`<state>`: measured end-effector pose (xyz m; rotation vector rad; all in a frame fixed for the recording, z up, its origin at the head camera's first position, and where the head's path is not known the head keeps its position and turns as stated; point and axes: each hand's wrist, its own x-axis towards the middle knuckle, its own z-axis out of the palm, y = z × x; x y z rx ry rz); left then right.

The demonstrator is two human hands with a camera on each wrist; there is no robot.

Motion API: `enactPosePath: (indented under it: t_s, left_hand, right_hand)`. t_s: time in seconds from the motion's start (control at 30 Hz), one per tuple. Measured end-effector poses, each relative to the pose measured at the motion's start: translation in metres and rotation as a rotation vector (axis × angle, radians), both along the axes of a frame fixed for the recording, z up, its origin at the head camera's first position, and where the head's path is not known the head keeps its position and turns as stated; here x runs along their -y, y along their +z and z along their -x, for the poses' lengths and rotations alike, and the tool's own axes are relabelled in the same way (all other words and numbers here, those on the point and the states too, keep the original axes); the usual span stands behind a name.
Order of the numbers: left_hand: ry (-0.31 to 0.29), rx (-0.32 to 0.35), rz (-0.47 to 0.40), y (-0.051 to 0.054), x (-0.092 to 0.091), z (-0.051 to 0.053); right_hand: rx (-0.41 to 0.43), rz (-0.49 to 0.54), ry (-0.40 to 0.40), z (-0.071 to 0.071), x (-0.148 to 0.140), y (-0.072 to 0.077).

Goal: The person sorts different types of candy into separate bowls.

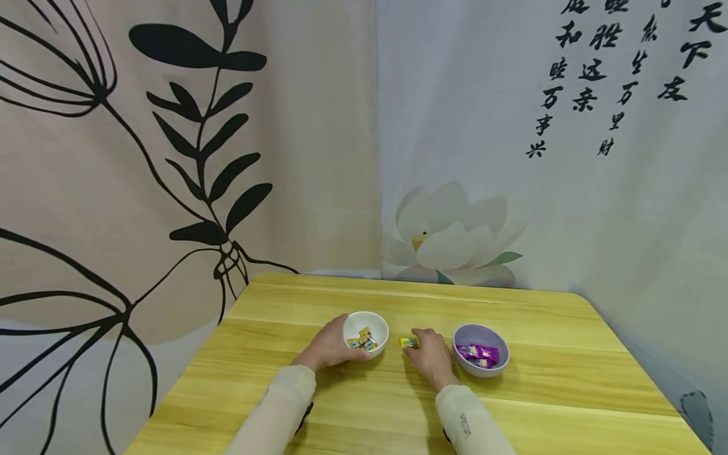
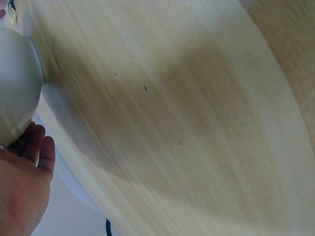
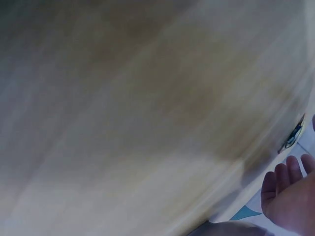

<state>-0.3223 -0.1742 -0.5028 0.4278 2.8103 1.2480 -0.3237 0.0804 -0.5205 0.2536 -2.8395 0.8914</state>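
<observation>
My left hand (image 1: 332,344) grips a white bowl (image 1: 382,335) by its left side, with the thumb along the near rim. Several yellow wrapped candies (image 1: 364,341) lie inside it. In the left wrist view, curled fingers (image 2: 33,142) press against the outer wall of the bowl (image 2: 19,81). Between the two bowls, my right hand (image 1: 430,357) reaches toward a single yellow packet (image 1: 407,342) on the table. In the right wrist view this packet (image 3: 294,135) lies between thumb and loosely bent fingers (image 3: 281,177), apparently apart from them.
Just right of my right hand stands a lilac bowl (image 1: 503,344) holding several purple wrapped candies (image 1: 479,354). Both bowls are on a yellow wood-grain table (image 1: 364,411). A printed curtain (image 1: 318,139) with plants and characters hangs behind its back edge.
</observation>
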Motion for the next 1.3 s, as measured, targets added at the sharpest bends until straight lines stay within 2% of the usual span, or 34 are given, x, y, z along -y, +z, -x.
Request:
enactPosePath:
  t_s: [0.27, 0.53, 0.8, 0.97, 1.3]
  left_hand:
    - [0.003, 0.005, -0.003, 0.0, -0.002, -0.001]
    - [0.011, 0.009, -0.008, 0.0, -0.002, 0.0]
    - [0.003, -0.001, -0.006, 0.0, 0.001, 0.001]
    - [0.022, 0.012, 0.001, 0.0, 0.0, 0.001]
    - [0.026, 0.02, 0.005, 0.0, -0.001, 0.002]
  right_hand:
    - [0.016, -0.083, 0.018, -0.001, -0.003, -0.002]
    - [-0.025, -0.176, 0.02, -0.006, -0.004, -0.001]
    - [-0.026, -0.182, 0.001, -0.005, -0.002, -0.006]
    - [-0.019, -0.181, -0.003, -0.006, -0.002, -0.007]
    - [-0.033, -0.254, -0.012, -0.006, -0.002, -0.012]
